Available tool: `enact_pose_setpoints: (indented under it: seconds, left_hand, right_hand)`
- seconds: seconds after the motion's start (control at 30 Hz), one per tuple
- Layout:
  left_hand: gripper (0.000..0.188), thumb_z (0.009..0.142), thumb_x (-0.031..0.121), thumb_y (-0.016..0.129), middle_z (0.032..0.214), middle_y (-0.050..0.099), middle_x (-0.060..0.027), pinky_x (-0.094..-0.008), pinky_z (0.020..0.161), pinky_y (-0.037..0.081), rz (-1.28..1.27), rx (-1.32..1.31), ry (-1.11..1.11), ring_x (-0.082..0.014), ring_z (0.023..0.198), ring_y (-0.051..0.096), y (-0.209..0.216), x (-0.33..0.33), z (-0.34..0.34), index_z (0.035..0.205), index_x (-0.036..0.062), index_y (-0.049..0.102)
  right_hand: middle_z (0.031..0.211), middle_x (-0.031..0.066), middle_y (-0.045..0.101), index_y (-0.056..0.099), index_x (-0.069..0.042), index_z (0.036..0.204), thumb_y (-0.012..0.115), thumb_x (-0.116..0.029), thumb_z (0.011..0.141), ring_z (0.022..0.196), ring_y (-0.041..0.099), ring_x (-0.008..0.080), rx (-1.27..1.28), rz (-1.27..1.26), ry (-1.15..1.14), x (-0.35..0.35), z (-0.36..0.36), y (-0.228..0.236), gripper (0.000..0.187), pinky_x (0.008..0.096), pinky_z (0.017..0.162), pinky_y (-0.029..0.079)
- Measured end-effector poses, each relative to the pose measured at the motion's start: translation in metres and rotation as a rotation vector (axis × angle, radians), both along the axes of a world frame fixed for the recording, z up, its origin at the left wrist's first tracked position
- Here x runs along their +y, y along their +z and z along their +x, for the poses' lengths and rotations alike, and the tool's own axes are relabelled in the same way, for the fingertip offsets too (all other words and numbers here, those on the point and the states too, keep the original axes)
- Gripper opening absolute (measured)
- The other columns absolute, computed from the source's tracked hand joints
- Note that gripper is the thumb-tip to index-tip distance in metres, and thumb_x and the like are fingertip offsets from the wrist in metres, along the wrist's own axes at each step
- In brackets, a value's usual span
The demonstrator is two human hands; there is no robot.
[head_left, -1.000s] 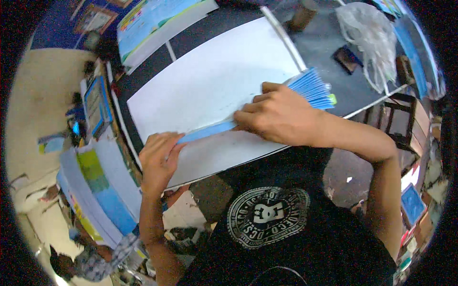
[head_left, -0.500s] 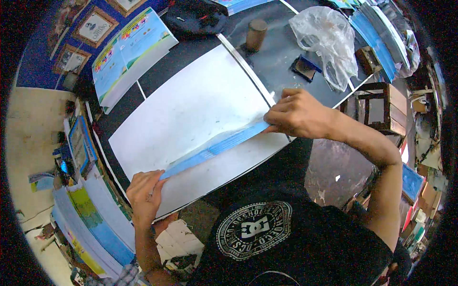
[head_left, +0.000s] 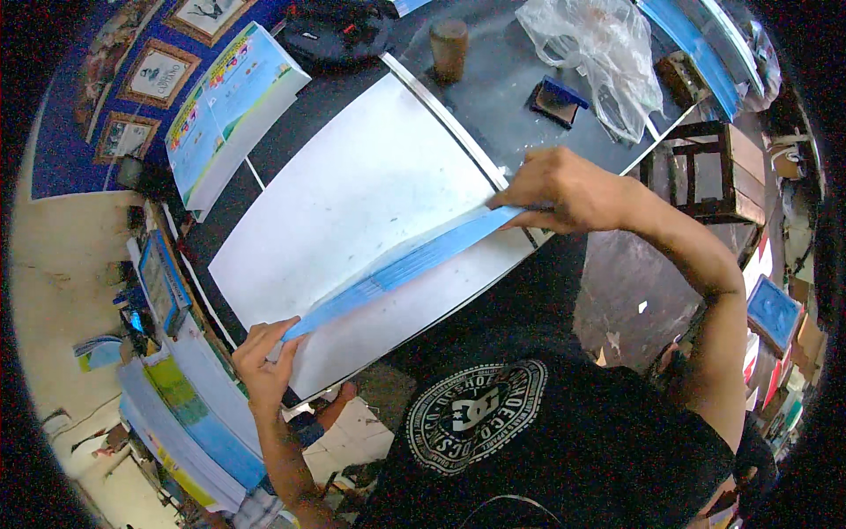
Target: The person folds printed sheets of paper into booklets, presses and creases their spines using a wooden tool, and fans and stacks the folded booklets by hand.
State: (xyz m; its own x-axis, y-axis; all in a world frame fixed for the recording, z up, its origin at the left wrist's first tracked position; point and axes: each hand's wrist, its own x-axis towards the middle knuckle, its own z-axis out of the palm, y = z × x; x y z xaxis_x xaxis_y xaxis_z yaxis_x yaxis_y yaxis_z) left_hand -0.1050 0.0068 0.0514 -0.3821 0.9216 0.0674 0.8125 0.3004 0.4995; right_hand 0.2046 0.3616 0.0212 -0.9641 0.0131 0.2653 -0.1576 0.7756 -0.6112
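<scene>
A blue printed sheet (head_left: 397,275) stretches between my two hands, tilted so that its blue face shows as a long narrow band. My left hand (head_left: 266,360) pinches its near left end between thumb and fingers. At the far right end my right hand (head_left: 568,192) is closed on the sheet, its fingertips partly hidden. Beneath lies a large white board or sheet (head_left: 352,189), faintly marked, on the dark tabletop. A straight metal strip (head_left: 449,122) runs along the white surface's right side, ending near my right hand. Whether the blue sheet is one layer or several, I cannot tell.
A stack of colourful printed sheets (head_left: 231,110) lies far left. Farther back are a black bag (head_left: 339,33), a brown cylinder (head_left: 448,51), a small dark blue case (head_left: 558,100) and a clear plastic bag (head_left: 608,53). Paper stacks (head_left: 189,423) stand left; a wooden stool (head_left: 736,172), right.
The blue sheet is tilted so that more of its blue face shows. Both hands still grip its ends, with the right fingers a little more extended. The whole view has shifted slightly.
</scene>
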Motion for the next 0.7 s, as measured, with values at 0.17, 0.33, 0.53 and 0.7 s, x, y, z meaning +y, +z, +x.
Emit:
enact_pose_setpoints:
  seconds: [0.17, 0.33, 0.53, 0.7]
  left_hand:
    - [0.025, 0.074, -0.003, 0.078, 0.092, 0.076, -0.0148, -0.0323, 0.077, 0.054, -0.004, 0.017, -0.011, -0.0238, 0.082, 0.071, -0.002, -0.003, 0.001, 0.098, 0.0012, 0.078]
    - [0.032, 0.081, -0.006, 0.072, 0.105, 0.075, -0.0183, -0.0329, 0.09, 0.054, -0.074, -0.081, 0.428, -0.0226, 0.096, 0.071, -0.019, -0.023, 0.008, 0.113, -0.0027, 0.073]
    - [0.056, 0.089, -0.013, 0.061, 0.139, 0.053, -0.029, -0.0393, 0.104, 0.049, 0.436, -0.437, 0.544, -0.032, 0.126, 0.057, -0.064, -0.008, 0.066, 0.143, -0.0093, 0.045]
    - [0.071, 0.076, -0.011, 0.074, 0.128, 0.058, -0.0158, -0.0333, 0.103, 0.048, 0.448, -0.528, 0.581, -0.0259, 0.116, 0.059, -0.062, -0.003, 0.063, 0.141, -0.0058, 0.046]
  right_hand:
    - [0.089, 0.0178, 0.071, 0.072, -0.002, 0.109, 0.073, -0.023, 0.086, 0.078, 0.066, 0.0376, -0.032, -0.013, -0.022, -0.004, 0.007, -0.009, 0.031, 0.0445, 0.072, 0.051]
    - [0.1, 0.0186, 0.071, 0.068, -0.004, 0.122, 0.074, -0.019, 0.086, 0.088, 0.066, 0.0359, -0.041, -0.21, -0.258, -0.026, 0.018, -0.015, 0.04, 0.0436, 0.078, 0.052]
    - [0.146, 0.0235, 0.051, 0.042, 0.001, 0.148, 0.078, -0.015, 0.084, 0.135, 0.051, 0.0336, 0.165, -0.439, -0.736, -0.101, 0.001, -0.03, 0.075, 0.0408, 0.111, 0.04]
    - [0.127, 0.019, 0.063, 0.051, 0.001, 0.137, 0.076, -0.01, 0.082, 0.12, 0.06, 0.0261, 0.069, -0.526, -0.704, -0.084, 0.005, -0.033, 0.061, 0.0368, 0.104, 0.044]
